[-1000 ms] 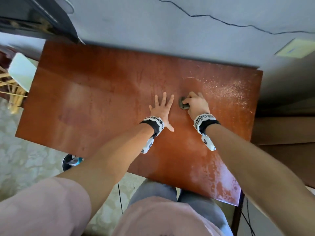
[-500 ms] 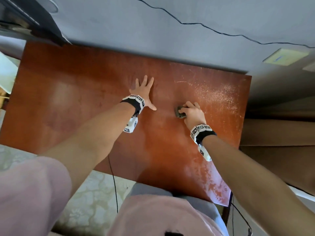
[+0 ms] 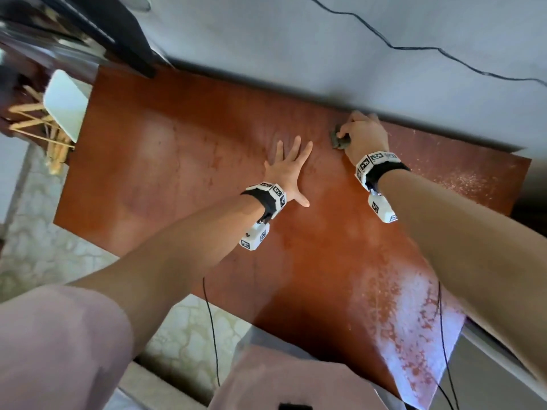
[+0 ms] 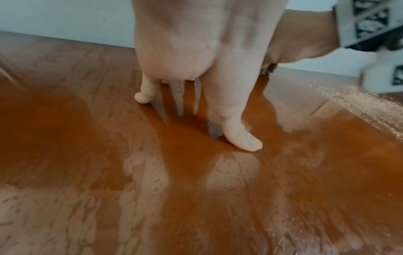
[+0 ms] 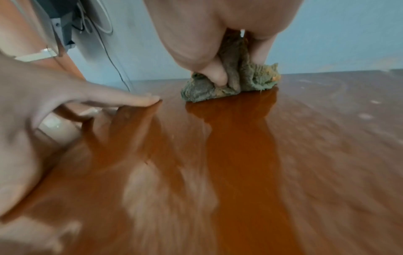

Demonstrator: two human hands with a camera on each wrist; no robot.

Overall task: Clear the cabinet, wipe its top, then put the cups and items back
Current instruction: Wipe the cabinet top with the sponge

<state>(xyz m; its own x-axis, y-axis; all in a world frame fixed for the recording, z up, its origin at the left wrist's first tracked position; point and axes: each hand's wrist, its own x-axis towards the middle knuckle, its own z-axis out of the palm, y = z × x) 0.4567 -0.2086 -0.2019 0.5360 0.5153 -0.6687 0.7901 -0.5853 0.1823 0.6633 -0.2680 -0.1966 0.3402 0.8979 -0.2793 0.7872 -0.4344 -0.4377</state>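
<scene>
cabinet top [image 3: 183,161] | left hand [image 3: 285,170] flat | right hand [image 3: 362,137] grips rag [image 3: 337,141]

No readable text anywhere.

The white wrist bands [image 3: 376,159] on both forearms carry only black-and-white square marker patterns, which spell out no letters or numbers; the glossy reddish-brown wooden cabinet top [image 3: 177,161] bears no label or brand.

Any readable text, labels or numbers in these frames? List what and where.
No readable words or numbers.
Left hand wristband: black-and-white marker squares only, no letters.
Right hand wristband: the same kind of markers, no letters.
Cabinet top, cloth, wall: no print visible.
</scene>
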